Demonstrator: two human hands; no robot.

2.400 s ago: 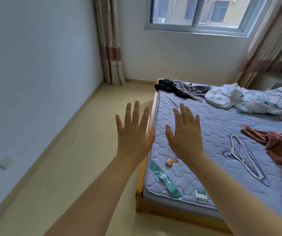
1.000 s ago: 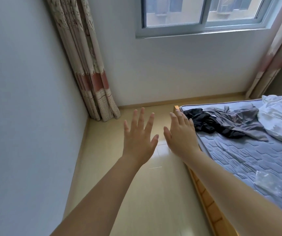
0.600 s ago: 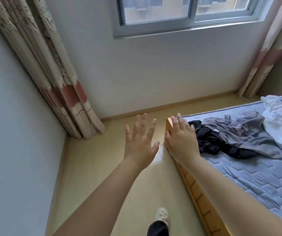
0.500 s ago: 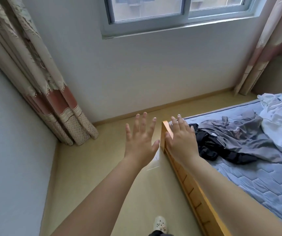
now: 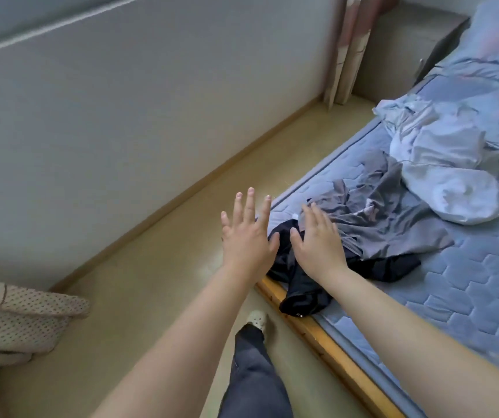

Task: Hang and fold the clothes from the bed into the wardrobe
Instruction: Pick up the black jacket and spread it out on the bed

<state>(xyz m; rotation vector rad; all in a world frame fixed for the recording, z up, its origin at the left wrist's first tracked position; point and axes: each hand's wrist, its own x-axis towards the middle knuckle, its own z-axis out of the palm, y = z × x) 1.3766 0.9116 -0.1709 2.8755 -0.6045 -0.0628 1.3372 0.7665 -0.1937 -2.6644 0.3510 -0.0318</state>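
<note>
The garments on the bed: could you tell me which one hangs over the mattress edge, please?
The black garment: one end droops over the wooden frame. The grey garment and the white bundle lie wholly on the mattress.

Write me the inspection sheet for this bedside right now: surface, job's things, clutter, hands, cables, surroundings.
Surface: quilted blue mattress on a wooden bed frame.
Job's things: dark garment crumpled at the mattress corner, drooping over the frame; grey garment bunched beside and partly over it.
Clutter: white bedding bundle further up the mattress.
Hands: left hand and right hand open, fingers spread, holding nothing; right one over the garments, contact unclear.
Cables: nothing seen.
Surroundings: pale wall, dotted curtain at lower left, beige floor.
</note>
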